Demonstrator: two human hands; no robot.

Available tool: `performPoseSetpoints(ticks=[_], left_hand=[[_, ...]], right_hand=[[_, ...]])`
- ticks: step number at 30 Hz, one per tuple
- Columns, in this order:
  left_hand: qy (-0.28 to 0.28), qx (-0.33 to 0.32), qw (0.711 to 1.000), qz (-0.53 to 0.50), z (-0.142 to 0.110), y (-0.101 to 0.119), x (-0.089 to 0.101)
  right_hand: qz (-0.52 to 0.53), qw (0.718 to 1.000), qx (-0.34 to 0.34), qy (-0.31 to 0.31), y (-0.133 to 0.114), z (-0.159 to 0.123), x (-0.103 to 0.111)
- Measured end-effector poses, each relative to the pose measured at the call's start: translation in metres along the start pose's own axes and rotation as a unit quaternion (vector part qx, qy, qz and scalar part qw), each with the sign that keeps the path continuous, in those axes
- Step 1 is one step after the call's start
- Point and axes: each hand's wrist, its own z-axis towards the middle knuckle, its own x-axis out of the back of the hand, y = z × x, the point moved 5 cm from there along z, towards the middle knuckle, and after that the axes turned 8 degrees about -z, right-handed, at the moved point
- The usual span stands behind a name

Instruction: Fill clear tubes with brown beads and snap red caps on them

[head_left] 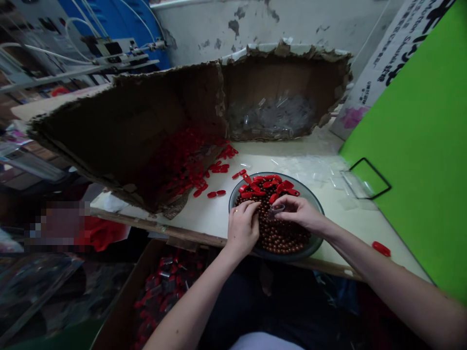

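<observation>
A round grey basin (316,194) stands at the table's front edge, filled with shiny brown beads (282,243). Red plastic caps (268,183) lie on the beads along the far side. Between its fingertips my right hand (301,213) holds a small clear plastic container (276,210), tilted over the beads. My left hand (243,227), wearing a ring, is over the left part of the basin. Its fingers are bent and pressed together at the beads; whatever lies between the fingertips is hidden.
A torn cardboard box (87,126) at the back left holds a heap of red caps (182,150). Clear plastic pieces (273,116) fill another box section behind. A green panel (412,146) stands at right. Below the table, an open box holds red-and-clear pieces (166,287).
</observation>
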Motion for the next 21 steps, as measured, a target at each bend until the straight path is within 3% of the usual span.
performPoseSetpoints(ticks=[4, 8, 11, 13, 16, 18, 21], left_hand=[[-0.032, 0.034, 0.982, -0.184, 0.008, 0.007, -0.008], [-0.073, 0.126, 0.894, -0.424, 0.016, 0.008, -0.021], [-0.069, 0.186, 0.845, -0.496, 0.017, 0.009, -0.022], [-0.069, 0.208, 0.827, -0.518, 0.016, 0.012, -0.019], [-0.074, 0.221, 0.808, -0.542, 0.015, 0.021, -0.013], [-0.082, 0.222, 0.799, -0.553, 0.014, 0.026, -0.011], [-0.091, 0.222, 0.796, -0.555, 0.013, 0.032, -0.008]], right_hand=[[0.041, 0.999, 0.006, 0.021, -0.014, -0.002, -0.002], [0.020, 0.999, 0.011, 0.028, -0.030, -0.005, 0.002], [-0.071, 0.995, 0.004, 0.064, -0.030, -0.005, 0.018], [-0.197, 0.974, 0.031, 0.107, -0.025, -0.002, 0.032], [-0.382, 0.912, 0.081, 0.125, -0.014, 0.008, 0.039], [-0.439, 0.886, 0.099, 0.110, -0.006, 0.016, 0.035], [-0.467, 0.871, 0.115, 0.099, -0.001, 0.027, 0.025]])
